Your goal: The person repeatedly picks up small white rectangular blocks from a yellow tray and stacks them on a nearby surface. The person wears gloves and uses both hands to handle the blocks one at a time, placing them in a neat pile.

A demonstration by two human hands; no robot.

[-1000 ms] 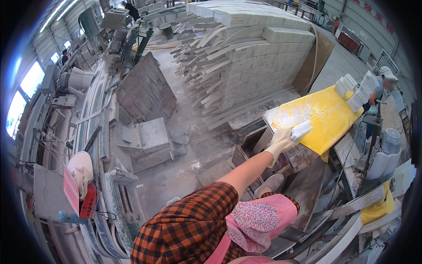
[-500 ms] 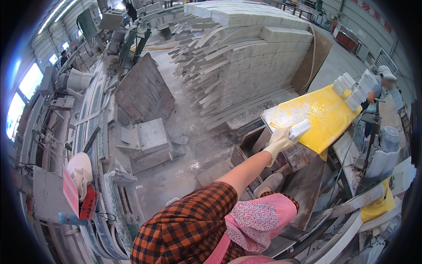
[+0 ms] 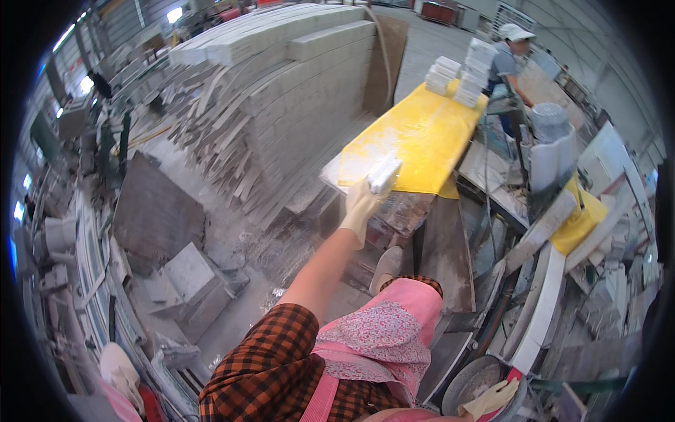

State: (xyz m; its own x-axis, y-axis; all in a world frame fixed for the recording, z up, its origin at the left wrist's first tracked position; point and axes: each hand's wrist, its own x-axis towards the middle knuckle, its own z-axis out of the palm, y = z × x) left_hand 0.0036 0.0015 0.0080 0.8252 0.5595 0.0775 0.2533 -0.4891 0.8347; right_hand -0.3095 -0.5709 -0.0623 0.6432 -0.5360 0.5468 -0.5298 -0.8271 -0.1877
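Note:
My left hand [image 3: 362,200], in a cream rubber glove, reaches forward and grips a small bundle of white stone strips [image 3: 384,173]. The bundle is over the near edge of a yellow sheet [image 3: 415,133], which is wet and streaked with white; I cannot tell whether they touch. More white strips stand in two stacks [image 3: 443,74] [image 3: 474,70] at the sheet's far end. Low at the right, my gloved right hand [image 3: 490,400] has its fingers stretched out beside a red edge [image 3: 515,375] and a round grey basin [image 3: 472,383]. Nothing shows in it.
A large pile of white stone slabs [image 3: 302,91] rises at the far left of the sheet. A co-worker in a white cap [image 3: 517,32] stands beyond the stacks. A second yellow sheet [image 3: 578,216] hangs at the right. Grey blocks [image 3: 190,281] lie on the floor.
The view has swung right, so the scene sits further left. My right hand has come into view at the lower right. My left hand still holds the white strips by the yellow sheet.

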